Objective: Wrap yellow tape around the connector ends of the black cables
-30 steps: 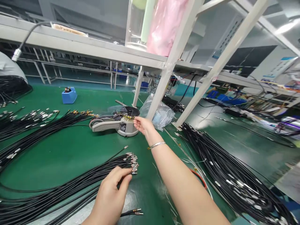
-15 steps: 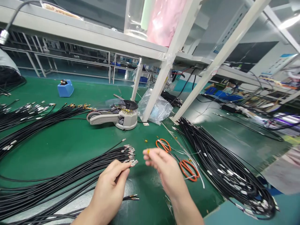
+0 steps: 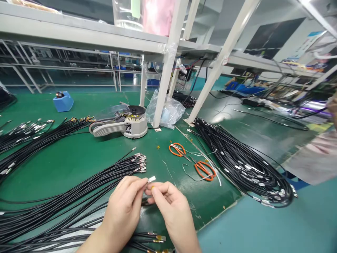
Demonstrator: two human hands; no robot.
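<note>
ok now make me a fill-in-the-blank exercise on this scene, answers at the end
The bare left hand pinches a flat silver connector, while the bare right hand holds a tiny film scrap coloured ____.
The small plastic block at the back left of the green tabletop is coloured ____.
The round-based grey tape dispenser stands to the ____ of the crumpled clear plastic bag.

yellow; blue; left
</note>
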